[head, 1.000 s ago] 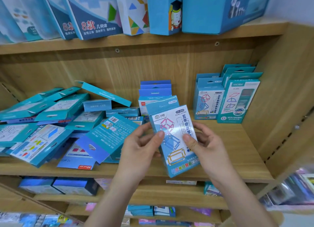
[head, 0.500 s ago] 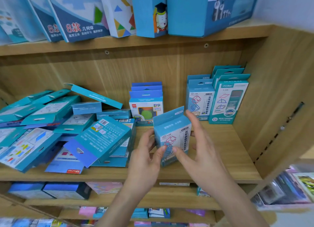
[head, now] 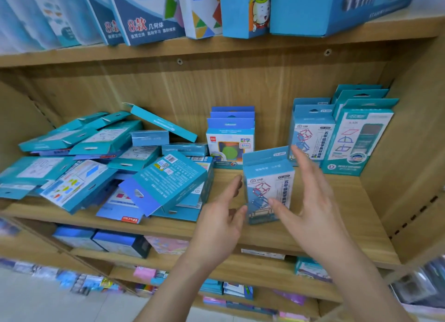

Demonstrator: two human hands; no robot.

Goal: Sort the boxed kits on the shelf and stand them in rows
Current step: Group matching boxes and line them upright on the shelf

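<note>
Both hands are spread, fingers straight and holding nothing. The left hand (head: pixel 221 215) is just left of a cube-frame kit box (head: pixel 267 175) and the right hand (head: pixel 310 201) just right of it. The right thumb lies across the box's lower front, but motion blur hides whether it touches. The box stands upright near the front of the wooden shelf (head: pixel 349 196), hang tab up. Behind it to the right, matching cube-frame kits (head: pixel 313 138) stand in a row, with taller teal kits (head: pixel 358 141) beside them against the side wall. Behind it to the left stands a row of blue kits (head: pixel 231 138). Further left, a loose heap of teal and blue kits (head: pixel 96 158) lies flat and tilted. Large boxes (head: pixel 149 13) line the shelf above.
</note>
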